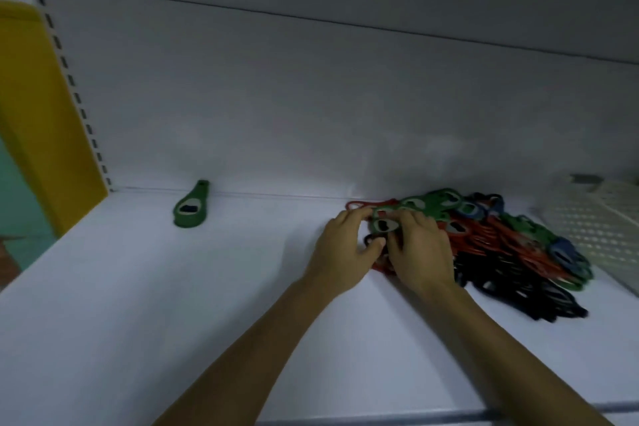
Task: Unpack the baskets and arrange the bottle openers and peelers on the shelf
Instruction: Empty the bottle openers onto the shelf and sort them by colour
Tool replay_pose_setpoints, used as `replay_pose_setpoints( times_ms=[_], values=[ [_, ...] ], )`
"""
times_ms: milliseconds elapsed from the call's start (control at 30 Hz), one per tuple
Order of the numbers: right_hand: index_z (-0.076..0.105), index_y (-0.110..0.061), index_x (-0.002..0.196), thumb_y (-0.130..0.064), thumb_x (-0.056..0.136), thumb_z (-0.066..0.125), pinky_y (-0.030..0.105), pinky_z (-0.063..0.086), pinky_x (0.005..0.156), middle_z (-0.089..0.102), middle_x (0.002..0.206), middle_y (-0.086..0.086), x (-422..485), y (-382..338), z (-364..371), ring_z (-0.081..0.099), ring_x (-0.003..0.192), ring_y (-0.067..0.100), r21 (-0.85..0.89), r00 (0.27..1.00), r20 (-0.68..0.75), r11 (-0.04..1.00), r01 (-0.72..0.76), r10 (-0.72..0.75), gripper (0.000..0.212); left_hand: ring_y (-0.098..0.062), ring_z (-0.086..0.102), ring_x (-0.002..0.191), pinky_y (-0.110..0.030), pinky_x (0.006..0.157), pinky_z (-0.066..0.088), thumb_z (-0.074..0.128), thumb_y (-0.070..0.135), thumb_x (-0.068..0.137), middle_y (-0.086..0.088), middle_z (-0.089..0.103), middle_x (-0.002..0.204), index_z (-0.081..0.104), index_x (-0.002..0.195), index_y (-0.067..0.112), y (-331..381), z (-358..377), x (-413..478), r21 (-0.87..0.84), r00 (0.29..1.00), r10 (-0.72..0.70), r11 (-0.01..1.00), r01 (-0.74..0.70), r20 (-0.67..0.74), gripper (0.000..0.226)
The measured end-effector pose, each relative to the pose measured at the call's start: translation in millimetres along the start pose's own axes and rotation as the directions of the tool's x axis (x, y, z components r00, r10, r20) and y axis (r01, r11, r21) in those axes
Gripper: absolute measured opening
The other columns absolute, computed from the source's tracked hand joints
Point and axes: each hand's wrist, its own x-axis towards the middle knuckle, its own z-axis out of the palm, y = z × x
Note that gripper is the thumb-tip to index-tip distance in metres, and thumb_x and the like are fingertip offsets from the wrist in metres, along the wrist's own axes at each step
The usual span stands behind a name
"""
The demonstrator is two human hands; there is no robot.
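Note:
A heap of bottle openers in green, red, blue and black lies on the white shelf, right of centre. Both my hands work at the heap's left end. My left hand pinches a green opener at its left edge, thumb near a black piece underneath. My right hand lies over the same green opener with its fingers curled on it. A single green bottle opener lies apart at the back left of the shelf.
A white perforated basket stands at the far right, against the heap. A yellow panel and a slotted upright bound the shelf on the left. The shelf's back wall rises just behind the openers.

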Motion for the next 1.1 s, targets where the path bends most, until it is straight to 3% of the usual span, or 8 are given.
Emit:
replay_pose_setpoints(
  times_ms=[133, 300, 400, 533, 667, 767, 933, 1100],
  values=[
    [0.045, -0.026, 0.137, -0.047, 0.092, 0.047, 0.037, 0.027, 0.103, 0.049, 0.14, 0.0, 9.4, 18.9, 5.0, 0.041, 0.128, 0.023, -0.136, 0.997, 0.081, 0.991, 0.005, 0.006, 0.051, -0.015, 0.064, 0.09, -0.028, 0.08, 0.053, 0.065, 0.015, 0.087, 0.0, 0.067, 0.109, 0.061, 0.117, 0.014, 3.2, 22.6, -3.8, -0.176, 0.993, -0.106, 0.98, 0.097, -0.044, 0.031],
    [0.061, -0.024, 0.115, -0.065, 0.085, 0.047, 0.04, 0.035, 0.092, 0.063, 0.115, 0.005, 22.9, 13.6, 11.7, 0.055, 0.106, 0.028, -0.282, 0.999, 0.034, 0.959, 0.008, 0.002, 0.053, -0.013, 0.068, 0.076, -0.029, 0.069, 0.056, 0.061, 0.01, 0.088, 0.002, 0.071, 0.081, 0.062, 0.088, 0.031, -9.5, 13.8, -6.4, -0.416, 0.945, -0.324, 0.866, 0.278, -0.043, 0.021],
    [0.066, -0.021, 0.111, -0.038, 0.095, 0.048, 0.04, 0.036, 0.089, 0.064, 0.11, 0.006, 22.4, 13.3, 15.5, 0.057, 0.101, 0.029, -0.286, 0.994, -0.051, 0.955, 0.076, -0.095, 0.029, 0.0, 0.063, 0.06, -0.017, 0.055, 0.05, 0.058, 0.013, 0.091, 0.005, 0.071, 0.076, 0.063, 0.091, 0.027, -9.9, 13.0, -3.1, -0.486, 0.941, -0.335, 0.83, 0.275, -0.039, 0.015],
    [0.073, -0.005, 0.099, -0.01, 0.083, 0.067, 0.037, 0.048, 0.061, 0.061, 0.085, 0.014, 20.1, 18.8, 12.3, 0.057, 0.075, 0.032, 0.111, 0.889, -0.425, 0.965, 0.239, -0.172, 0.018, -0.003, 0.058, 0.05, -0.014, 0.048, 0.044, 0.05, 0.027, 0.096, 0.003, 0.071, 0.073, 0.064, 0.09, 0.023, -8.8, 13.7, 0.4, -0.528, 0.938, -0.346, 0.8, 0.285, -0.018, 0.016],
    [0.073, -0.001, 0.101, 0.004, 0.081, 0.067, 0.036, 0.056, 0.065, 0.068, 0.09, 0.015, 18.0, 15.0, 15.0, 0.064, 0.08, 0.029, 0.244, 0.835, -0.448, 0.855, 0.457, -0.318, 0.021, -0.01, 0.059, 0.046, -0.016, 0.04, 0.04, 0.04, 0.062, 0.083, 0.002, 0.074, 0.073, 0.065, 0.091, 0.023, -2.5, 15.2, 2.9, -0.555, 0.924, -0.382, 0.766, 0.323, 0.011, 0.047],
    [0.073, 0.0, 0.099, 0.014, 0.074, 0.067, 0.036, 0.058, 0.076, 0.072, 0.097, 0.015, 15.7, 6.2, 16.1, 0.069, 0.088, 0.029, 0.269, 0.794, -0.379, 0.764, 0.586, -0.476, 0.03, -0.013, 0.059, 0.044, -0.019, 0.038, 0.04, 0.045, 0.057, 0.086, -0.002, 0.072, 0.069, 0.066, 0.088, 0.018, -3.6, 14.4, 4.3, -0.579, 0.916, -0.401, 0.754, 0.31, -0.032, 0.045],
    [0.065, -0.007, 0.1, 0.005, 0.08, 0.06, 0.03, 0.053, 0.069, 0.068, 0.09, 0.006, 17.2, 3.9, 16.8, 0.062, 0.075, 0.017, 0.368, 0.946, -0.267, 0.888, 0.274, -0.182, 0.024, -0.012, 0.062, 0.049, -0.019, 0.043, 0.046, 0.046, 0.017, 0.099, -0.002, 0.073, 0.076, 0.061, 0.096, 0.016, -10.2, 13.7, 5.0, -0.62, 0.89, -0.447, 0.724, 0.303, -0.087, 0.016],
    [0.049, -0.016, 0.133, -0.034, 0.094, 0.05, 0.038, 0.027, 0.108, 0.055, 0.133, 0.005, 31.9, 31.9, 20.7, 0.046, 0.125, 0.023, -0.014, 0.994, -0.092, 0.998, -0.061, 0.059, 0.043, -0.018, 0.07, 0.061, -0.023, 0.053, 0.054, 0.048, 0.012, 0.098, -0.003, 0.073, 0.089, 0.055, 0.096, 0.011, -11.6, 13.5, 5.7, -0.699, 0.867, -0.494, 0.643, 0.313, -0.066, 0.007]
  ],
)
